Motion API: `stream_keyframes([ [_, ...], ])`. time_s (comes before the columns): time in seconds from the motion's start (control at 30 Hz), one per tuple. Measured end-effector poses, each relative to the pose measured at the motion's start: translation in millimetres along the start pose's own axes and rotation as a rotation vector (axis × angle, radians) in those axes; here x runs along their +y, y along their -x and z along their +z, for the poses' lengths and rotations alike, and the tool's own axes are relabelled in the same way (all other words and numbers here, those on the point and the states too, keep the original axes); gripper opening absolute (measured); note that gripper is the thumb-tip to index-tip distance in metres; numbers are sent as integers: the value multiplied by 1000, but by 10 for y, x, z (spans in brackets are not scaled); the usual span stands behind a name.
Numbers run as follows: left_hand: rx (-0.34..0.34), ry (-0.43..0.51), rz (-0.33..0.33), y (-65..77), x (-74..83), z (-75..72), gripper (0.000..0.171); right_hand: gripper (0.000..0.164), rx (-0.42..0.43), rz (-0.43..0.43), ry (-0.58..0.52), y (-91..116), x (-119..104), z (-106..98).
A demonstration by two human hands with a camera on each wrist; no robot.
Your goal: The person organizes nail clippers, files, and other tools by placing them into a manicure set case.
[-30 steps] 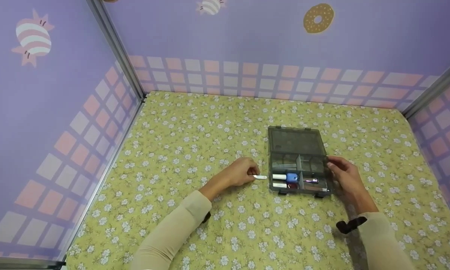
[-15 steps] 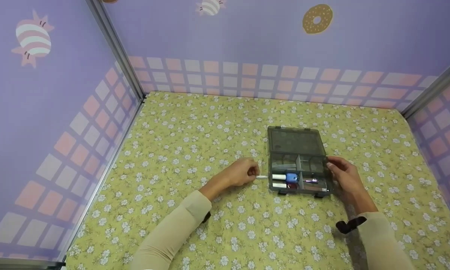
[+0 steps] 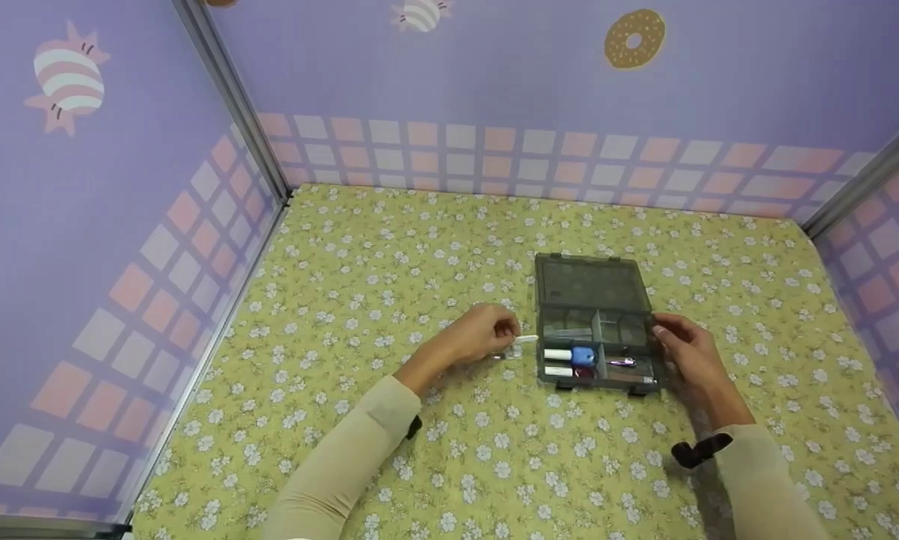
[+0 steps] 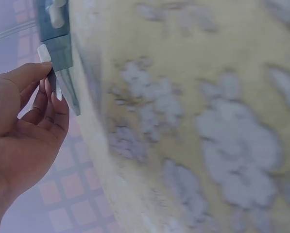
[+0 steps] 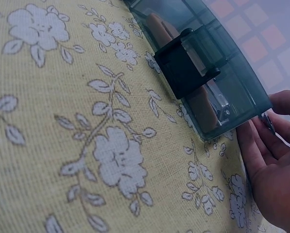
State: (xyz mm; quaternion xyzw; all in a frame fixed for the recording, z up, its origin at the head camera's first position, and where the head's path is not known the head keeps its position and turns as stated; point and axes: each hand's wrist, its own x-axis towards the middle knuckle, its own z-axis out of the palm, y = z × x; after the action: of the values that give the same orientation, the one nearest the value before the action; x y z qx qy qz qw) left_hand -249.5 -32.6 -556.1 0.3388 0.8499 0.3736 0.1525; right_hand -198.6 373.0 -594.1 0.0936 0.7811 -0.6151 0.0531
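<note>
My left hand [image 3: 483, 332] pinches a small slim tool [image 4: 46, 54] between thumb and fingers. It has a white end and a flat metal part, and the white end points toward the box in the head view. That hand is just left of a dark see-through compartment box [image 3: 599, 312], whose lid [image 3: 592, 282] lies back. My right hand [image 3: 686, 349] grips the box's right side; in the right wrist view its thumb and fingers are at the box corner. Inside the box lie a blue nail polish bottle [image 3: 583, 355], a dark red one [image 3: 584, 372] and a shiny purple-pink piece [image 3: 621, 362].
Yellow flowered cloth [image 3: 389, 292] covers the table. Purple walls [image 3: 457, 75] with checkered bands enclose its back and sides. A black latch [image 5: 181, 70] juts from the box's front wall. A brownish strip [image 5: 203, 109] shows inside through the clear side.
My left hand has lifted slightly and moved a little away from the body with the slim tool, bringing its white end close to the box's left edge. My right hand stays put.
</note>
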Motion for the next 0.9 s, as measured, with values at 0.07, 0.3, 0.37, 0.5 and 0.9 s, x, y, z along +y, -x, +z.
stream_keyframes([
  [0.07, -1, 15, 7, -23, 38, -4, 17, 54, -2, 8, -6, -6, 7, 3],
  [0.3, -1, 6, 45, -211, 219, 40, 16, 53, 2, 9, -9, -22, 33, -4],
  [0.37, -1, -3, 56, -282, 282, 61, 17, 53, 6, -11, -1, -20, 38, -10],
  [0.5, -8, 1, 74, -419, 400, 114, 17, 52, 2, -53, 18, -16, 57, -33],
  [0.9, 6, -20, 144, -773, 665, 347, 13, 52, -5, -19, -8, -16, 39, -19],
])
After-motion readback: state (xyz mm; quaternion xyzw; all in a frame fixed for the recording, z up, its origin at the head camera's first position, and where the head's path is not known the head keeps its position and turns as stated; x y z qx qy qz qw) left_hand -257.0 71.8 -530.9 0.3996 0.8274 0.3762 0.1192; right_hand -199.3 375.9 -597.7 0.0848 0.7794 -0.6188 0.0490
